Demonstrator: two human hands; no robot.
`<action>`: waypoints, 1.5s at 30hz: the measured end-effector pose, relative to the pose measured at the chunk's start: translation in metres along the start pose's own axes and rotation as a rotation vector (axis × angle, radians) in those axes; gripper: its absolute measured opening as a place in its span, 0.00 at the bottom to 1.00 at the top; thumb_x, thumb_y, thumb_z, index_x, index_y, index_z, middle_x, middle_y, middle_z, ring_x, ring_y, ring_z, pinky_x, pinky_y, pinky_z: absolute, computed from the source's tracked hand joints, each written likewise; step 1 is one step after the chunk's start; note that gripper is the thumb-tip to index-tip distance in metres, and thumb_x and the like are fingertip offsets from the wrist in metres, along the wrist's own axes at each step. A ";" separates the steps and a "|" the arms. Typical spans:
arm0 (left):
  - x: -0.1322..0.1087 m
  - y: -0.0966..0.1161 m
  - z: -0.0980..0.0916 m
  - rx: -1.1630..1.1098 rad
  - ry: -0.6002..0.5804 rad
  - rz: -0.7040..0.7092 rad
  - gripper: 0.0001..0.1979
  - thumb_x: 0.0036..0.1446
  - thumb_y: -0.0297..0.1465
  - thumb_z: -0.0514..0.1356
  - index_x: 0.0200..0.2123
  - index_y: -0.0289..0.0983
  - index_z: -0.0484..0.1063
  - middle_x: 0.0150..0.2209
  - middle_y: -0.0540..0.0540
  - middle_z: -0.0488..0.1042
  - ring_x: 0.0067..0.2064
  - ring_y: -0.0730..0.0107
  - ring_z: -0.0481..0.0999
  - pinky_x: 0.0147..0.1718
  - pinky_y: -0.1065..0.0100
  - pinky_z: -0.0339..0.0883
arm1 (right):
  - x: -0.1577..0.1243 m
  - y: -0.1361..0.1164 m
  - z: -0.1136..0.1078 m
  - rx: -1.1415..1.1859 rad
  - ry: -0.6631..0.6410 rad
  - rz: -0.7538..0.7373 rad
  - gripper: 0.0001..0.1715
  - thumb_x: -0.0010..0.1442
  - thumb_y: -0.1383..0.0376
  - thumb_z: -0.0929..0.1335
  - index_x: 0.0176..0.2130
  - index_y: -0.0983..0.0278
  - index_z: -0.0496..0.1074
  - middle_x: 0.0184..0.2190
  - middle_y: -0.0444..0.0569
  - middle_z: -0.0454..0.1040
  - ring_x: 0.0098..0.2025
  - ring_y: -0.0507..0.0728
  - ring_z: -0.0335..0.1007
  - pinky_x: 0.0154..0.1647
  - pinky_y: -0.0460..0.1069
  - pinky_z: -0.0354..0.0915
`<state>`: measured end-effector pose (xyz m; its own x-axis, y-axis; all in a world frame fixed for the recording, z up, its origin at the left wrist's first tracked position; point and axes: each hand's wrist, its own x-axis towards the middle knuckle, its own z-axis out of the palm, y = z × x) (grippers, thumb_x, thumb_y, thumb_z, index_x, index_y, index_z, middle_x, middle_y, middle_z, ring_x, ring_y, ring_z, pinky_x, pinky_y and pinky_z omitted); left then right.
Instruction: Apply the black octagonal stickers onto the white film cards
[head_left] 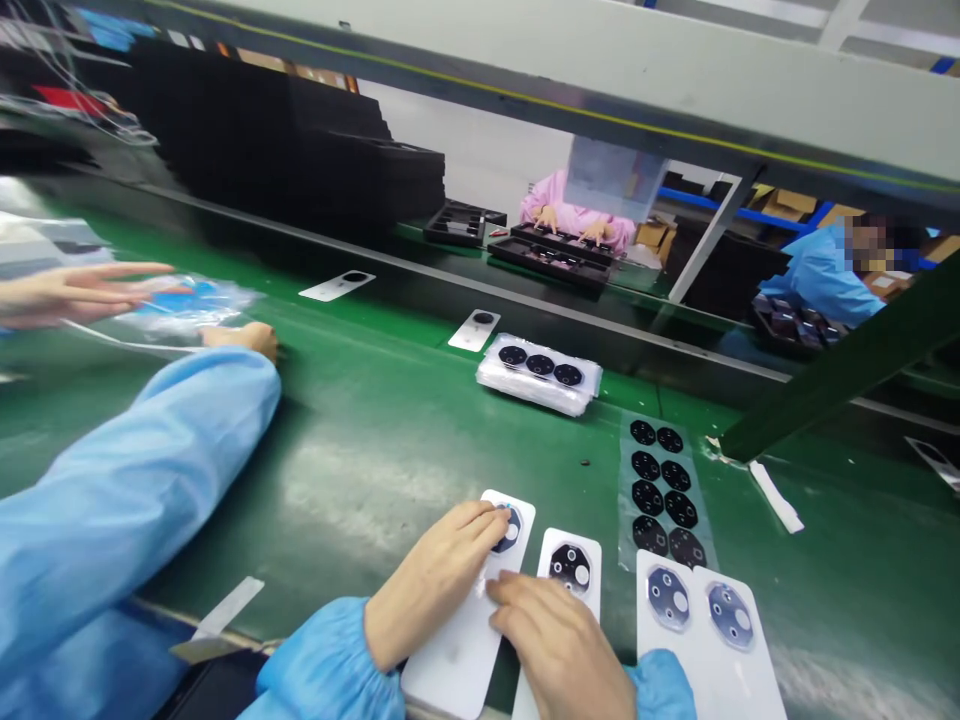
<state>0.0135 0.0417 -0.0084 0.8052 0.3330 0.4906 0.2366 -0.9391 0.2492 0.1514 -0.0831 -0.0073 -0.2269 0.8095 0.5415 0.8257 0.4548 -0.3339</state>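
My left hand (442, 570) lies over a white phone back panel (454, 665), its fingers stretched onto the dark octagonal camera piece (508, 530) at the top. My right hand (559, 640) reaches in from the right with its fingers apart and slightly bent. Its fingertips are at the right edge of that panel, and nothing shows in them. Partly under the right hand lies a second white panel (592, 550) with a black octagonal camera piece (570, 568). To the right are two more white panels (720, 670) side by side, partly covered by my right sleeve.
A clear sheet of black octagonal pieces (664, 490) lies right of my hands. Beyond sits a stack of wrapped sheets (540, 372). At left, a co-worker's hands (82, 290) are near clear film (191, 300). A green post (840, 360) slants at right; black trays (285, 140) stand behind.
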 end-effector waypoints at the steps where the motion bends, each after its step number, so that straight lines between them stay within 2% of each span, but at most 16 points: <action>1: 0.000 0.001 0.001 0.006 -0.006 0.004 0.15 0.61 0.17 0.44 0.44 0.34 0.65 0.41 0.42 0.74 0.44 0.65 0.74 0.43 0.64 0.72 | 0.001 0.000 0.003 -0.032 0.021 -0.018 0.20 0.68 0.71 0.52 0.38 0.67 0.69 0.43 0.52 0.76 0.48 0.57 0.69 0.45 0.49 0.65; 4: 0.000 0.003 0.001 0.018 -0.041 0.001 0.17 0.58 0.14 0.44 0.44 0.33 0.64 0.42 0.42 0.74 0.44 0.66 0.74 0.45 0.65 0.72 | 0.003 0.001 0.008 -0.080 0.042 -0.046 0.24 0.69 0.70 0.50 0.37 0.68 0.70 0.41 0.53 0.77 0.47 0.56 0.71 0.45 0.49 0.65; 9: 0.003 0.005 -0.001 0.126 -0.147 -0.008 0.19 0.54 0.12 0.45 0.45 0.31 0.64 0.43 0.41 0.74 0.46 0.64 0.74 0.48 0.64 0.71 | 0.008 0.003 0.009 -0.080 0.062 -0.069 0.24 0.69 0.71 0.51 0.34 0.69 0.70 0.37 0.53 0.78 0.43 0.56 0.73 0.43 0.48 0.66; 13: 0.008 0.009 -0.005 0.240 -0.273 0.054 0.17 0.52 0.12 0.47 0.41 0.31 0.67 0.43 0.40 0.75 0.44 0.61 0.74 0.47 0.60 0.70 | 0.010 0.004 0.010 -0.092 0.096 -0.096 0.26 0.69 0.72 0.50 0.33 0.70 0.71 0.35 0.53 0.78 0.41 0.55 0.73 0.41 0.47 0.66; 16: 0.009 0.009 -0.008 0.261 -0.292 0.100 0.19 0.52 0.13 0.46 0.43 0.32 0.66 0.45 0.41 0.74 0.47 0.60 0.73 0.49 0.61 0.67 | 0.010 0.005 0.011 -0.112 0.101 -0.116 0.26 0.69 0.73 0.51 0.33 0.71 0.71 0.34 0.53 0.78 0.41 0.55 0.74 0.41 0.47 0.67; 18: 0.011 0.005 -0.011 0.163 -0.293 0.055 0.18 0.54 0.14 0.46 0.43 0.34 0.66 0.44 0.42 0.73 0.46 0.62 0.73 0.48 0.62 0.67 | 0.010 0.005 0.012 -0.115 0.096 -0.112 0.25 0.69 0.72 0.51 0.33 0.71 0.71 0.34 0.53 0.78 0.41 0.55 0.73 0.40 0.47 0.67; 22: 0.023 -0.015 -0.016 -0.224 -0.355 -0.166 0.11 0.61 0.21 0.45 0.40 0.38 0.64 0.37 0.47 0.71 0.37 0.68 0.71 0.38 0.67 0.67 | 0.008 0.002 0.013 -0.110 0.085 -0.088 0.26 0.69 0.72 0.50 0.34 0.70 0.71 0.37 0.53 0.78 0.43 0.56 0.73 0.41 0.48 0.67; 24: 0.033 -0.024 -0.016 -0.313 -0.352 -0.225 0.10 0.62 0.23 0.45 0.38 0.38 0.63 0.37 0.47 0.69 0.38 0.68 0.69 0.38 0.67 0.65 | 0.007 0.001 0.010 -0.089 0.047 -0.068 0.25 0.69 0.72 0.50 0.35 0.69 0.70 0.37 0.53 0.77 0.43 0.56 0.73 0.41 0.49 0.67; 26: 0.045 -0.030 -0.014 -0.343 -0.372 -0.225 0.08 0.59 0.22 0.46 0.36 0.39 0.62 0.37 0.48 0.68 0.39 0.68 0.68 0.39 0.67 0.64 | 0.009 0.002 0.005 -0.016 -0.025 -0.015 0.21 0.68 0.73 0.52 0.37 0.68 0.70 0.37 0.52 0.77 0.43 0.56 0.73 0.42 0.49 0.68; 29: 0.057 -0.036 -0.008 -0.378 -0.450 -0.197 0.08 0.54 0.20 0.49 0.34 0.38 0.61 0.33 0.50 0.67 0.35 0.70 0.67 0.35 0.70 0.63 | 0.015 0.010 -0.007 0.114 -0.130 0.142 0.16 0.65 0.75 0.55 0.41 0.65 0.68 0.40 0.49 0.76 0.44 0.55 0.72 0.44 0.49 0.68; 31: 0.062 -0.038 -0.005 -0.391 -0.489 -0.181 0.08 0.52 0.20 0.50 0.33 0.38 0.62 0.31 0.50 0.67 0.33 0.70 0.67 0.33 0.71 0.62 | 0.020 0.020 -0.012 0.115 -0.145 0.235 0.16 0.63 0.76 0.56 0.42 0.65 0.67 0.43 0.51 0.75 0.47 0.56 0.70 0.46 0.50 0.67; 33: 0.065 -0.040 -0.004 -0.396 -0.512 -0.163 0.07 0.53 0.21 0.49 0.32 0.38 0.62 0.31 0.50 0.66 0.32 0.69 0.67 0.33 0.70 0.61 | 0.023 0.030 -0.011 0.064 -0.139 0.266 0.16 0.62 0.77 0.57 0.42 0.65 0.68 0.45 0.53 0.74 0.49 0.58 0.69 0.47 0.53 0.67; 39: 0.063 -0.042 -0.005 -0.403 -0.515 -0.089 0.08 0.57 0.22 0.46 0.33 0.38 0.62 0.32 0.48 0.66 0.33 0.68 0.66 0.33 0.70 0.61 | 0.022 0.039 0.007 -0.082 -0.078 0.223 0.17 0.61 0.78 0.56 0.40 0.65 0.67 0.43 0.55 0.75 0.48 0.60 0.69 0.46 0.54 0.66; 45: 0.044 -0.030 -0.006 -0.362 -0.429 -0.004 0.11 0.62 0.23 0.42 0.35 0.37 0.62 0.35 0.45 0.66 0.37 0.65 0.63 0.39 0.66 0.60 | 0.024 0.034 0.011 -0.193 -0.013 0.240 0.17 0.65 0.76 0.53 0.38 0.65 0.66 0.32 0.51 0.74 0.34 0.57 0.70 0.36 0.50 0.66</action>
<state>0.0387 0.0849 0.0108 0.9717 0.2008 0.1242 0.0989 -0.8239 0.5581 0.1686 -0.0444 -0.0142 -0.0194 0.8906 0.4544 0.9390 0.1722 -0.2975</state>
